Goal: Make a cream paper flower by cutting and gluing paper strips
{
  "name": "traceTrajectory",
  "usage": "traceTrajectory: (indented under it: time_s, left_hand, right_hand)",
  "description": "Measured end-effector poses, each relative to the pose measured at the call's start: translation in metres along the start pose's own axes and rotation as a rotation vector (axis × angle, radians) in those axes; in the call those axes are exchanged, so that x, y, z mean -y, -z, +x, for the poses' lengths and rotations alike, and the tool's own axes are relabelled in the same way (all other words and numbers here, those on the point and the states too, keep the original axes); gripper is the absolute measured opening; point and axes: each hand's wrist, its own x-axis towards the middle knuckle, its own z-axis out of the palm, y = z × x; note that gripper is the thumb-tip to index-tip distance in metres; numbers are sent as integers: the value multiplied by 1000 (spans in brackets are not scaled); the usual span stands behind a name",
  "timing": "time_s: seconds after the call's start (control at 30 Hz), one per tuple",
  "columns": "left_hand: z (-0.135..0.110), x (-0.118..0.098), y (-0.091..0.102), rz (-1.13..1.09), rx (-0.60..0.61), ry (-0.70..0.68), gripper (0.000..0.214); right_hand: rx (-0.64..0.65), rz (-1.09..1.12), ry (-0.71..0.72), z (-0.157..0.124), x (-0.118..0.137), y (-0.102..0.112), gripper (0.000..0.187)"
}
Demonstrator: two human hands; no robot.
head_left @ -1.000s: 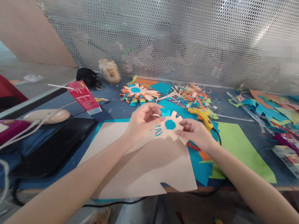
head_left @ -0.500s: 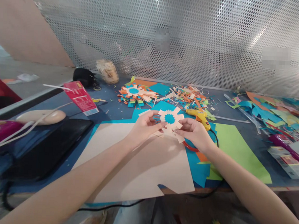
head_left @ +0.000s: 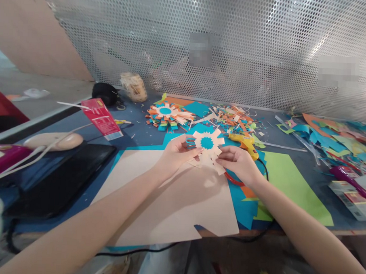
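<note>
Both my hands hold a cream paper flower with a blue toothed centre (head_left: 207, 146) just above the table. My left hand (head_left: 176, 153) pinches its left side, where small blue paper loops (head_left: 190, 142) stick out. My right hand (head_left: 238, 163) pinches the lower right petals. Under the hands lies a large cream paper sheet (head_left: 174, 201) on blue paper (head_left: 243, 206).
A finished layered paper flower (head_left: 167, 114) lies further back, beside a heap of coloured scraps (head_left: 234, 117). A yellow glue gun (head_left: 245, 143) and green sheet (head_left: 290, 182) lie to the right. A red carton (head_left: 101, 118), black pad (head_left: 62, 180) and cream mouse-like object (head_left: 54, 140) sit left.
The paper flower has been raised a little and tipped toward the camera between my hands. Both hands keep their pinch on it.
</note>
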Motion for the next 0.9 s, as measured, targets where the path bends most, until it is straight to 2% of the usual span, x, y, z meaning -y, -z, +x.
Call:
traceTrajectory:
  time_s: [0.23, 0.47, 0.63, 0.9]
  left_hand:
    - [-5, -6, -5, 162, 13, 4, 29]
    - [-5, -5, -5, 96, -25, 3, 27]
    - [-5, -4, -4, -10, 0, 28, 26]
    - [-5, -4, -3, 19, 27, 19, 29]
  right_hand:
    - [-19, -7, 20, 0, -1, 0, 27]
    - [-19, -42, 33, 1, -4, 2, 24]
    - [-10, -49, 46, 0, -4, 1, 21]
    - [-11, -18, 68, 2, -4, 3, 19]
